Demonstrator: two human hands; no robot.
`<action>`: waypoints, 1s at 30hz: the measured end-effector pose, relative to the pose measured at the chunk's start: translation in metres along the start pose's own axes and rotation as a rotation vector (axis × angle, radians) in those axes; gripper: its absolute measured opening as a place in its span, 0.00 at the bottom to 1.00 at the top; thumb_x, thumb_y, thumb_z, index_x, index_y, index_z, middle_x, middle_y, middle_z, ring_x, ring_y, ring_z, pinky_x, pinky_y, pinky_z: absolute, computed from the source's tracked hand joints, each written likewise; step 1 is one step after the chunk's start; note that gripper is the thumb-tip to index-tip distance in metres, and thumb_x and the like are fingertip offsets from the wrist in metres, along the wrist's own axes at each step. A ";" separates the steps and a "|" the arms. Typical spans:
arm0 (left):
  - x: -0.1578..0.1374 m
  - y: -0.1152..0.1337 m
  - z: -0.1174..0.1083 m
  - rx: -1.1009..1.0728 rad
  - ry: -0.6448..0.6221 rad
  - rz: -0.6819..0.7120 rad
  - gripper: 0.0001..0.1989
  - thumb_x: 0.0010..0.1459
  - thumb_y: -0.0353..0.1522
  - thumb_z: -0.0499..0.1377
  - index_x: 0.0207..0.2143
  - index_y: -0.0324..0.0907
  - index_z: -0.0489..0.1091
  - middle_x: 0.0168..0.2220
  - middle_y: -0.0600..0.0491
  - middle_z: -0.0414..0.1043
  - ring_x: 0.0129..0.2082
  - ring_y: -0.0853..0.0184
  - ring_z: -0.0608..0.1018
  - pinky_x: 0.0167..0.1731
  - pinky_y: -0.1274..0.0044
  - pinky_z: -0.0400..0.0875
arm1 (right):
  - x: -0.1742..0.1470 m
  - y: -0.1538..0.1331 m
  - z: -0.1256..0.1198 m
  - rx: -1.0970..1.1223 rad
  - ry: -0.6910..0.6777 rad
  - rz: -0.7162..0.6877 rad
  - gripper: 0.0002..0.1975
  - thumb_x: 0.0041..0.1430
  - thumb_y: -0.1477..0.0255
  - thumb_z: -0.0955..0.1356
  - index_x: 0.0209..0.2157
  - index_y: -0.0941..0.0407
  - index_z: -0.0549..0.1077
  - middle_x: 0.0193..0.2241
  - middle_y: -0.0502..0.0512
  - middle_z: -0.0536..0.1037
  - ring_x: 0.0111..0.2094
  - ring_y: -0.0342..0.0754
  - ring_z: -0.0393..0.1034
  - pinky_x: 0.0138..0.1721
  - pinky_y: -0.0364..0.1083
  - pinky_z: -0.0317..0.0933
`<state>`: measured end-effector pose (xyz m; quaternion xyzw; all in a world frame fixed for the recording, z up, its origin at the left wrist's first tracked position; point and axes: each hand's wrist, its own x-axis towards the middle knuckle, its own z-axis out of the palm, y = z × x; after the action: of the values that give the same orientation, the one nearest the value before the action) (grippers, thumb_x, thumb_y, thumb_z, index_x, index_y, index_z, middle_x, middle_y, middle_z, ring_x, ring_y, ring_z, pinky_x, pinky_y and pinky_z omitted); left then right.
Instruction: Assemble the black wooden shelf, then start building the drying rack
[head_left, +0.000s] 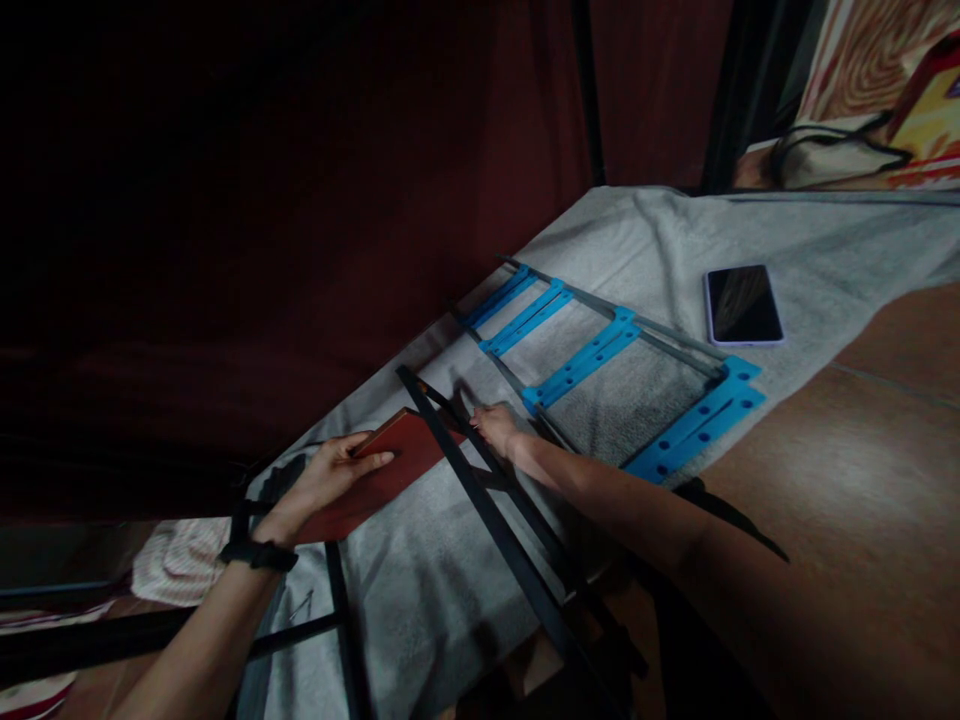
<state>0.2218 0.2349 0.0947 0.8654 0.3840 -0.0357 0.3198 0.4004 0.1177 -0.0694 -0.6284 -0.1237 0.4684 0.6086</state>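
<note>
My left hand, with a black band at the wrist, grips the edge of a reddish-brown board, thumb on its face. The board's right end meets a black metal frame made of two long bars with short crosspieces, standing at a slant. On the frame's far side, my right hand is closed near the board's end. Whatever its fingertips hold is too small and dark to make out. Right of that hand lies a grey ladder-like frame with blue perforated crosspieces.
A grey cloth covers part of the tiled floor. On it lies a phone at the right. A dark red panel rises behind. More black bars stand at lower left. A colourful box sits at upper right.
</note>
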 end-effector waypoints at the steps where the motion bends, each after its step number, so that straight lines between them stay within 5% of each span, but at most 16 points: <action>1: 0.001 -0.001 0.000 -0.007 -0.004 -0.004 0.25 0.45 0.49 0.68 0.40 0.41 0.78 0.34 0.51 0.81 0.30 0.62 0.80 0.27 0.77 0.73 | 0.002 -0.003 -0.003 -0.083 -0.018 -0.028 0.09 0.55 0.75 0.68 0.21 0.57 0.71 0.19 0.52 0.73 0.28 0.46 0.71 0.28 0.41 0.60; 9: 0.004 -0.012 0.001 -0.049 -0.042 -0.033 0.25 0.46 0.49 0.68 0.41 0.41 0.77 0.37 0.50 0.81 0.34 0.59 0.81 0.31 0.75 0.76 | 0.011 -0.015 -0.019 -0.614 -0.219 -0.274 0.11 0.48 0.86 0.69 0.20 0.57 0.74 0.32 0.58 0.81 0.47 0.54 0.73 0.43 0.42 0.61; 18: 0.003 -0.010 0.004 -0.028 -0.011 -0.033 0.27 0.44 0.51 0.67 0.40 0.41 0.77 0.34 0.50 0.81 0.32 0.59 0.81 0.29 0.75 0.76 | 0.007 -0.013 -0.028 -1.285 -0.299 -0.776 0.14 0.63 0.80 0.61 0.45 0.58 0.74 0.47 0.62 0.76 0.43 0.51 0.75 0.43 0.45 0.65; 22: 0.004 -0.011 0.004 -0.038 -0.020 -0.020 0.27 0.44 0.50 0.68 0.40 0.41 0.77 0.35 0.50 0.81 0.32 0.59 0.81 0.30 0.75 0.76 | 0.005 -0.010 -0.027 -1.305 -0.255 -0.790 0.15 0.64 0.79 0.60 0.47 0.57 0.73 0.50 0.62 0.75 0.43 0.50 0.74 0.42 0.46 0.65; 30: 0.005 -0.012 0.004 -0.026 0.000 -0.018 0.27 0.42 0.52 0.68 0.38 0.42 0.78 0.35 0.49 0.81 0.33 0.58 0.81 0.29 0.75 0.76 | 0.018 -0.020 -0.026 -1.196 -0.362 -0.680 0.11 0.58 0.82 0.66 0.35 0.59 0.80 0.40 0.63 0.81 0.46 0.55 0.75 0.45 0.46 0.63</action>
<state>0.2178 0.2413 0.0836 0.8578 0.3923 -0.0336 0.3305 0.4374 0.1178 -0.0647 -0.6935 -0.6480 0.2016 0.2419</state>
